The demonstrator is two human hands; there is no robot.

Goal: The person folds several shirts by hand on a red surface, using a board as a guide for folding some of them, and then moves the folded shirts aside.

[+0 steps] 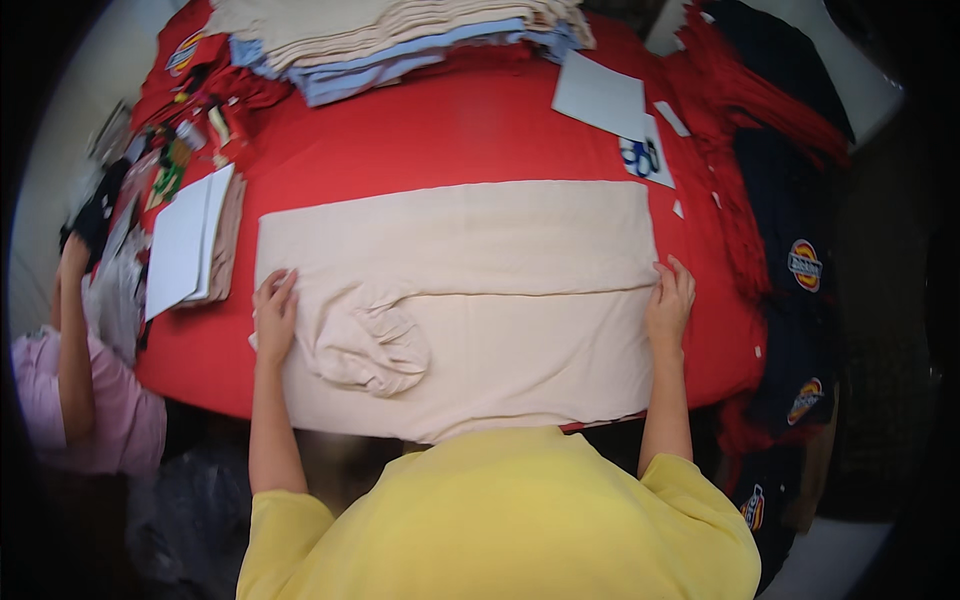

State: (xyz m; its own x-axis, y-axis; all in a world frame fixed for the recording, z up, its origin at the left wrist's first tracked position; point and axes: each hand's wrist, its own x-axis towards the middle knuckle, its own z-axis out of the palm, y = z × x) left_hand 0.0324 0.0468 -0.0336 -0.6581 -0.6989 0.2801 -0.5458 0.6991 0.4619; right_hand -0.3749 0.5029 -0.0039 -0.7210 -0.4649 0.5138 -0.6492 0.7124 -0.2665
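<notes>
Pressing flat on both ends of a wide beige knit garment (470, 290), folded into a long rectangle and lying across the near half of a red cloth-covered table (430, 130), with its near edge hanging just over the table's front. Left hand (273, 318) resting open, palm down and fingers spread, on the garment's left edge; right hand (670, 302) lying open with fingers lightly curled over the right edge, at the level of the crosswise fold line. Bunching just right of the left hand: a crumpled sleeve (372, 345), likely creasing into the fold if smoothed over rather than laid out. Risking, too, a skewed fold should one hand be pulling harder than the other, and a slide toward the floor given the overhang. Lying near the right corner, small white paper scraps (678, 208), liable to be getting caught in the cloth. Sitting well apart at the far edge, a stack of folded beige and pale blue garments (400, 35); just beside the left end, a white cardboard sheet (185, 245).
</notes>
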